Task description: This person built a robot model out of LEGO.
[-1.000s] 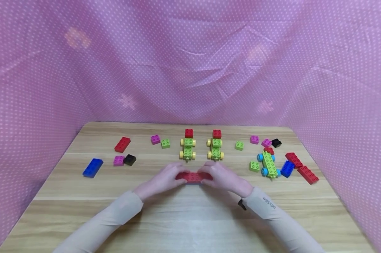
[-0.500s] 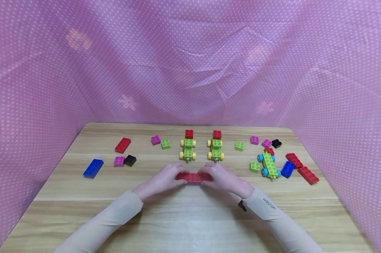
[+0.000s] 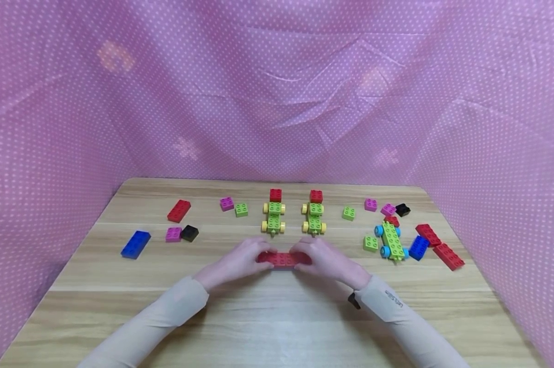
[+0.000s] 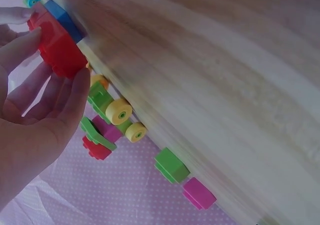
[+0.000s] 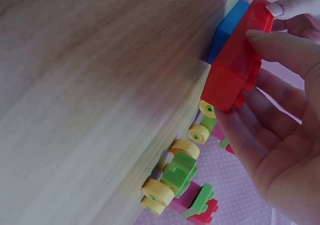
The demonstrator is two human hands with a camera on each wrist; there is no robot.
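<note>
Both hands meet at the middle of the wooden table (image 3: 277, 317) around a long red brick (image 3: 282, 259). My left hand (image 3: 251, 257) grips its left end, thumb and fingers curled round it (image 4: 60, 50). My right hand (image 3: 315, 257) grips the right end (image 5: 235, 70). In the wrist views the red brick sits on top of a blue brick (image 5: 227, 27) that lies on the table. Just behind the hands stand two green cars with yellow wheels (image 3: 273, 217) (image 3: 314, 217), each with a red brick at its far end.
Loose bricks lie on the left: blue (image 3: 135, 244), red (image 3: 179, 210), pink (image 3: 173, 234), black (image 3: 189, 233). On the right are a green car with blue wheels (image 3: 391, 240), a blue brick (image 3: 417, 246) and red bricks (image 3: 448, 255). Pink dotted cloth (image 3: 277, 102) surrounds the table.
</note>
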